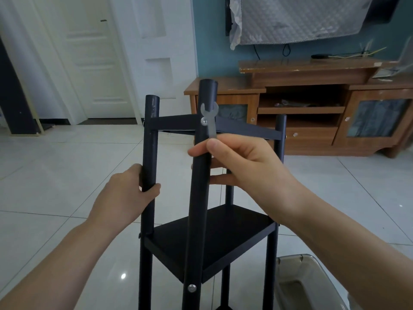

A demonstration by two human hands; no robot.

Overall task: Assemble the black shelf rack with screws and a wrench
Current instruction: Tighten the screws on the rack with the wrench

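The black shelf rack (214, 238) stands upright in front of me on the tiled floor, with round black posts and two black shelf boards. My left hand (127, 195) grips the near left post (150, 153). My right hand (243, 162) pinches a small flat silver wrench (210, 120) against the nearest post (202, 175); the wrench's open jaw points up, just above a silver screw (204, 121) at the top shelf's level. A second silver screw (191, 287) sits lower on the same post, at the middle shelf.
A wooden TV cabinet (312, 113) stands against the teal wall behind the rack. A translucent plastic bin (312, 285) sits on the floor at the lower right. White doors are at the far left, with open tiled floor between.
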